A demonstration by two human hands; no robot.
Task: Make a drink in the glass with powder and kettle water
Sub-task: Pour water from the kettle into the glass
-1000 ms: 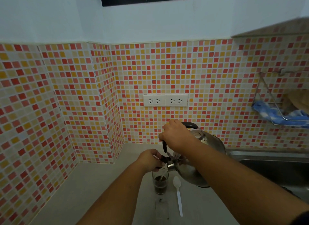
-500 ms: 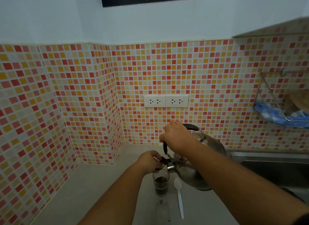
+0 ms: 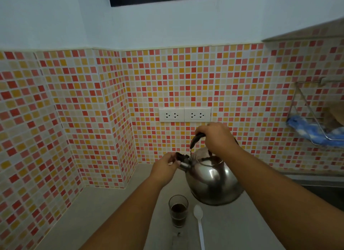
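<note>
Unlabelled kettle [image 3: 212, 177] in right hand [image 3: 216, 136]

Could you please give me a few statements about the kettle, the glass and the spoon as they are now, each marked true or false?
1. The right hand holds the black handle of the rounded steel kettle. True.
2. The left hand is wrapped around the small clear glass of dark drink. False: it is at the kettle's spout cap, and the glass stands untouched.
3. The white plastic spoon lies on the pale grey counter, right of the glass. True.
4. The spoon stands inside the glass. False: it lies flat beside it.
5. A plug sits in the white double wall socket. False: both outlets are free.
</note>
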